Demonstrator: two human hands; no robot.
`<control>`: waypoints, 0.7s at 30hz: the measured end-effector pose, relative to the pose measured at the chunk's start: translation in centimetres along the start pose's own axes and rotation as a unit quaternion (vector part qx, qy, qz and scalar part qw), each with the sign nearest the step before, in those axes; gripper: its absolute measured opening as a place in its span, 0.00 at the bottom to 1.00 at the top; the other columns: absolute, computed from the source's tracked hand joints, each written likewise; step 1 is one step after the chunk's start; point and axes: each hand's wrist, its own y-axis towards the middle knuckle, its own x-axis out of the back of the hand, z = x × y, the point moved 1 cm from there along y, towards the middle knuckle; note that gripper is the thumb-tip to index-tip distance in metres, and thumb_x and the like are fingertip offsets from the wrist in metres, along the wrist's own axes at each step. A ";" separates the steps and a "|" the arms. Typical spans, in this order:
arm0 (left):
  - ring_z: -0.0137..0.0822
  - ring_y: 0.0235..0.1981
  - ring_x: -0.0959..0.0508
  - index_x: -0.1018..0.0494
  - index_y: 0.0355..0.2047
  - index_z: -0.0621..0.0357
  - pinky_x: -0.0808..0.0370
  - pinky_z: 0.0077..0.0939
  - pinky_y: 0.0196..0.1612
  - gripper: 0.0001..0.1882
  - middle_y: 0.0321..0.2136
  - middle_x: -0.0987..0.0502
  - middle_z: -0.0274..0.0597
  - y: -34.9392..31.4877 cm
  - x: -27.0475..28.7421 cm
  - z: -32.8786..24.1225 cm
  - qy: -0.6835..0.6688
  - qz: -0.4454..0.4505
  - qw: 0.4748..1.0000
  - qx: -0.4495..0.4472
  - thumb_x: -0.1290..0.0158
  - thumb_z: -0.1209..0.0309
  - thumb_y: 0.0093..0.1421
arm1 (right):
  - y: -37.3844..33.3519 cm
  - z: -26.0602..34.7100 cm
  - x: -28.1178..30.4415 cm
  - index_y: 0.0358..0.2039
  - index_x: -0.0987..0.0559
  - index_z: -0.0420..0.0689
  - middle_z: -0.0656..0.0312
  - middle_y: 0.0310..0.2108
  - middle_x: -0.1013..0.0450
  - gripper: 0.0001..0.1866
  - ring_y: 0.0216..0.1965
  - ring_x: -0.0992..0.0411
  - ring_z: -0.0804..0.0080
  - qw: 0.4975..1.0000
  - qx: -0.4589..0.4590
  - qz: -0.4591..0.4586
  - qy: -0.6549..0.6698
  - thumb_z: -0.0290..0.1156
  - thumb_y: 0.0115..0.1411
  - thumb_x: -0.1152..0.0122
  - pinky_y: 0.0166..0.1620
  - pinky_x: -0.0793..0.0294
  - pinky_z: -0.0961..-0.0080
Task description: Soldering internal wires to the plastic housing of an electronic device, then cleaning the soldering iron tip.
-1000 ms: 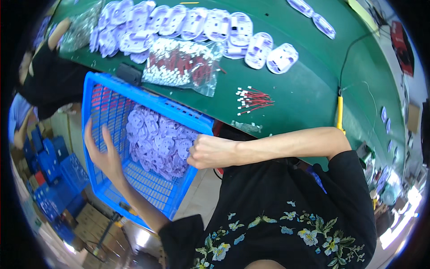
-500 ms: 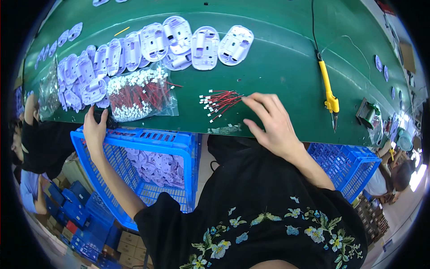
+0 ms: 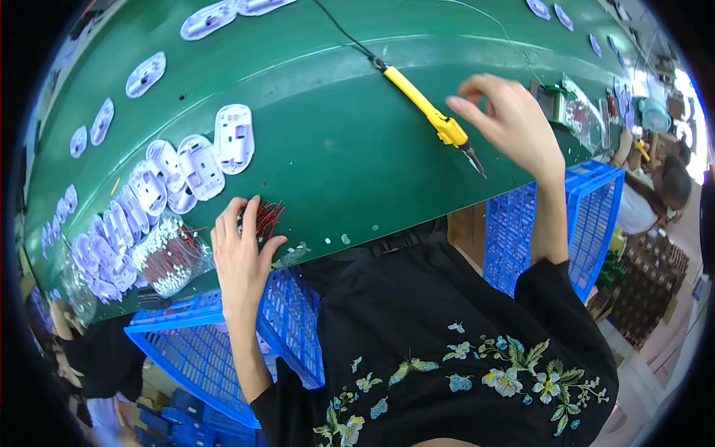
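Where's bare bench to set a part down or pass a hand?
Widest: the green bench between the left hand and the yellow tool. A smaller one lies between the near purple shells and the far shells. Crowded: the left end, shells bunched beside the connector bag, and the right end, around a clear bag.

The right hand, 1.0 s ago a fist at the blue basket and 0.5 s ago reaching for the red wires, has moved to just right of the yellow corded screwdriver, its thumb and fingers now apart. The left hand, 0.5 s ago at the basket's rim, far left of the screwdriver, has come closer to that tool and now covers most of the wires, left of the screwdriver.
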 end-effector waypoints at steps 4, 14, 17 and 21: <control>0.47 0.48 0.25 0.25 0.51 0.58 0.31 0.42 0.52 0.20 0.45 0.24 0.44 0.5 -0.7 1.0 0.073 -0.007 0.997 -0.038 0.38 0.72 0.58 | 4.6 -2.1 -2.2 0.31 0.17 0.39 0.53 0.28 0.21 0.27 0.33 0.23 0.56 0.987 -0.003 0.150 0.051 0.56 0.60 0.33 0.38 0.25 0.61; 0.48 0.50 0.24 0.23 0.53 0.58 0.30 0.41 0.55 0.22 0.48 0.23 0.47 -0.1 -0.2 -3.2 -0.021 -0.101 0.995 0.008 0.35 0.74 0.57 | 8.8 -2.0 -4.8 0.22 0.22 0.37 0.56 0.18 0.24 0.22 0.23 0.24 0.61 0.942 0.036 0.330 0.047 0.47 0.53 0.32 0.29 0.25 0.63; 0.48 0.49 0.23 0.22 0.51 0.60 0.28 0.40 0.53 0.21 0.48 0.23 0.48 1.3 -1.3 -6.1 -0.136 -0.118 0.984 0.011 0.35 0.78 0.56 | 9.1 -3.7 -5.3 0.24 0.19 0.37 0.56 0.19 0.22 0.21 0.22 0.24 0.66 0.945 0.033 0.303 0.121 0.46 0.55 0.35 0.29 0.25 0.66; 0.48 0.47 0.21 0.21 0.49 0.63 0.27 0.39 0.53 0.18 0.44 0.20 0.49 1.5 -1.0 -8.6 -0.168 -0.146 0.975 0.006 0.37 0.80 0.57 | 9.8 -3.1 -6.2 0.26 0.18 0.37 0.60 0.18 0.25 0.22 0.20 0.27 0.71 0.921 0.051 0.261 0.285 0.47 0.59 0.36 0.27 0.29 0.69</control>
